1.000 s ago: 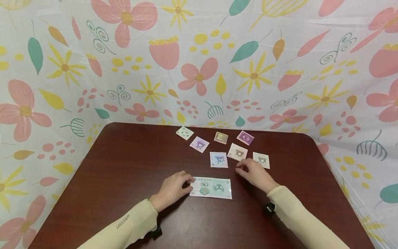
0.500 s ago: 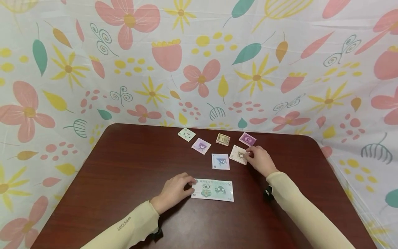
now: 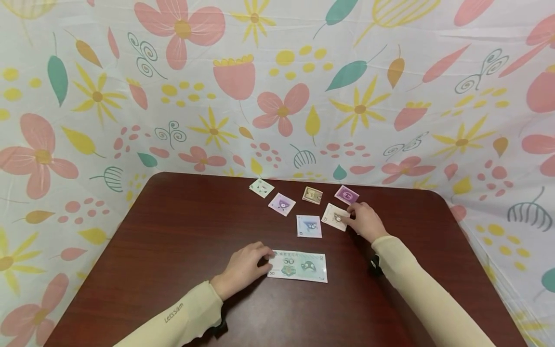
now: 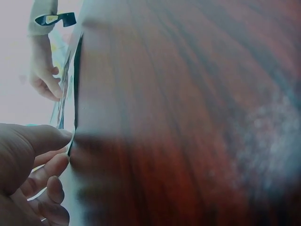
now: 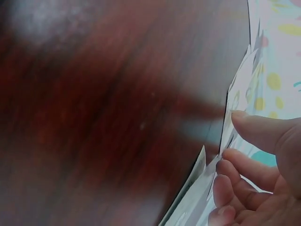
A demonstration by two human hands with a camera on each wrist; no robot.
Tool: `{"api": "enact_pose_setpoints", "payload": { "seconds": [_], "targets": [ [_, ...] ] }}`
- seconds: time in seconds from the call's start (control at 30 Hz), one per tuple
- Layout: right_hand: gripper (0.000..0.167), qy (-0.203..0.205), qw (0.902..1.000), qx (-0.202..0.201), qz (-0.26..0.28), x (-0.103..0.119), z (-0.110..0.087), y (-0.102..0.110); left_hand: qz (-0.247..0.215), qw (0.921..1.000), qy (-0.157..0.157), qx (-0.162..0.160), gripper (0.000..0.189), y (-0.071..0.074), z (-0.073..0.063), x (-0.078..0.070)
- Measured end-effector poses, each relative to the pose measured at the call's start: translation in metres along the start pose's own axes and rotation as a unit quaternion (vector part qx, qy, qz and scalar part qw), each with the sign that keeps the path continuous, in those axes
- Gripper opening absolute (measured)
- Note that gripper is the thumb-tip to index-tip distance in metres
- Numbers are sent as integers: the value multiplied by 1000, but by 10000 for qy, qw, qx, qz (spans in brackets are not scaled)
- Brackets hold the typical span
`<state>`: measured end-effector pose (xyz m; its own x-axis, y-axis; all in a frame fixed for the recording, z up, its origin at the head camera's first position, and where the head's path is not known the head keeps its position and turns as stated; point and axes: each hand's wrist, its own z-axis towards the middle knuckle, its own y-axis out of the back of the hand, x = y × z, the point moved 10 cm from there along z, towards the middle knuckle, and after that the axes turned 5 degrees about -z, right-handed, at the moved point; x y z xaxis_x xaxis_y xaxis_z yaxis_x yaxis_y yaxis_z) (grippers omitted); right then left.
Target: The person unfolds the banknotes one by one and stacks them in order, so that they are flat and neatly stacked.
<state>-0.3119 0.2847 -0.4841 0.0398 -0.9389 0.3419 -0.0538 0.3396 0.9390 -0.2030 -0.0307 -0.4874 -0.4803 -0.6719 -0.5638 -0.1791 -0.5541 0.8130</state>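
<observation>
A green play banknote (image 3: pixel 299 266) printed with a 50 lies flat on the dark table. My left hand (image 3: pixel 243 267) holds its left edge; thumb and forefinger tips sit a little apart at that edge in the left wrist view. Farther back, my right hand (image 3: pixel 366 221) has thumb and forefinger at the right edge of a folded beige banknote (image 3: pixel 333 217). In the right wrist view the thumb and forefinger of that hand (image 5: pixel 263 165) meet the edge of a pale paper. The note formerly at far right is hidden behind this hand.
Several other folded notes lie around: a blue one (image 3: pixel 309 226) just left of the beige note, a lilac one (image 3: pixel 282 204), a pale green one (image 3: pixel 261 188), a brown one (image 3: pixel 312 195) and a purple one (image 3: pixel 347 194). A flowered cloth (image 3: pixel 282 96) hangs behind the table.
My right hand has moved up and a little right to the beige note, covering the note at far right. My left hand stays at the green note. The view has shifted slightly.
</observation>
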Motion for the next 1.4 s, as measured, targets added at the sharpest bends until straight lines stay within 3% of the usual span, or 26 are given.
{"api": "enact_pose_setpoints", "payload": {
  "seconds": [0.23, 0.47, 0.83, 1.4],
  "targets": [
    [43, -159, 9998, 127, 67, -5, 0, 4, 25, 10000, -70, -45, 20, 2, 1, -5],
    [40, -149, 9996, 8, 221, -6, 2, 7, 37, 9999, -111, -43, 19, 3, 2, -7],
    [13, 55, 9950, -744, 669, -4, -8, 22, 91, 9999, -76, -6, 19, 1, 2, -5],
    [22, -163, 9886, -727, 1305, -11, -38, 33, 239, 9995, -175, -125, 16, -1, -3, -6]
  ]
}}
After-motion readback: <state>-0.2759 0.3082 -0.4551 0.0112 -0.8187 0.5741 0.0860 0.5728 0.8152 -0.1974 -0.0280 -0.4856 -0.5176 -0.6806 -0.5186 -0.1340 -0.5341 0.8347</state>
